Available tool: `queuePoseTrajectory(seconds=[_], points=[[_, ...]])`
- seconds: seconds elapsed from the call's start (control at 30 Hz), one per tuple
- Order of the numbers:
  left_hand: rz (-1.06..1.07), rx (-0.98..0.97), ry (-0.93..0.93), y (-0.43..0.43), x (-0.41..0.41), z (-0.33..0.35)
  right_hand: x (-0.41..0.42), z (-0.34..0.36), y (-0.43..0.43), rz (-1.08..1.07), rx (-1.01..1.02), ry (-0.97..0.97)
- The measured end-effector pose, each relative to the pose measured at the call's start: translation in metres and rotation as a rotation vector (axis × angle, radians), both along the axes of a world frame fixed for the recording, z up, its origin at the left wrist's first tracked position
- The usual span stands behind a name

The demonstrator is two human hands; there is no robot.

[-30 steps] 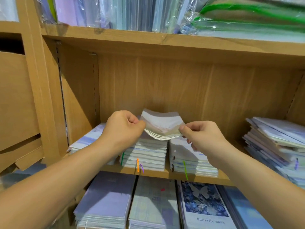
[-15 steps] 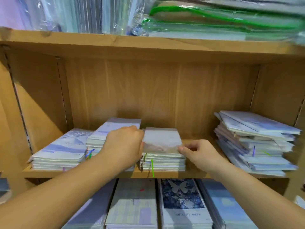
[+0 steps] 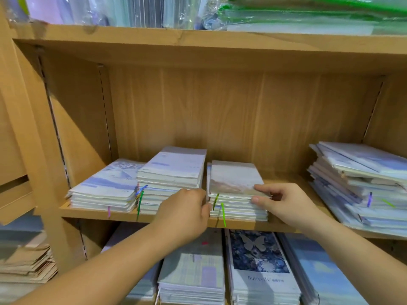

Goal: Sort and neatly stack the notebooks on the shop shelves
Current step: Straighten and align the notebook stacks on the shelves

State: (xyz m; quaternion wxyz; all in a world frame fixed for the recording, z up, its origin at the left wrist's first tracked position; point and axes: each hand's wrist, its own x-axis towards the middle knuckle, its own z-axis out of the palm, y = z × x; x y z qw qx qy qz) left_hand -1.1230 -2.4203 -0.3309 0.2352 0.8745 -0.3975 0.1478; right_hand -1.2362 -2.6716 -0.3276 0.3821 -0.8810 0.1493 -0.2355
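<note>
Stack (image 3: 236,190) of notebooks sat at frame centre on the middle shelf (image 3: 92,213), just right of a taller stack (image 3: 171,172) and well apart from a messy heap (image 3: 361,183) at the right edge. The left hand (image 3: 187,213) pressed curled fingers against the stack's left side, fingertips hidden, so I could not tell whether its grip clamped anything. The right hand (image 3: 286,201) had its grip clamped on the stack's near right corner, thumb on the top cover, forefinger on the side below.
</note>
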Motion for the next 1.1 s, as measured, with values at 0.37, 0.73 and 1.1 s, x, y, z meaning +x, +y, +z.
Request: queuePoseTrajectory(seconds=[0.37,0.73,1.1], points=[[-0.073,-0.155,0.209,-0.021,-0.002,-0.014,0.0,0.004,0.006,0.068,0.178,0.06],[-0.022,-0.035,0.124,-0.029,0.002,-0.004,0.005,0.003,0.005,0.019,0.142,0.084],[-0.057,0.002,-0.034,-0.021,0.006,-0.01,0.008,0.003,0.015,0.012,0.073,0.069]])
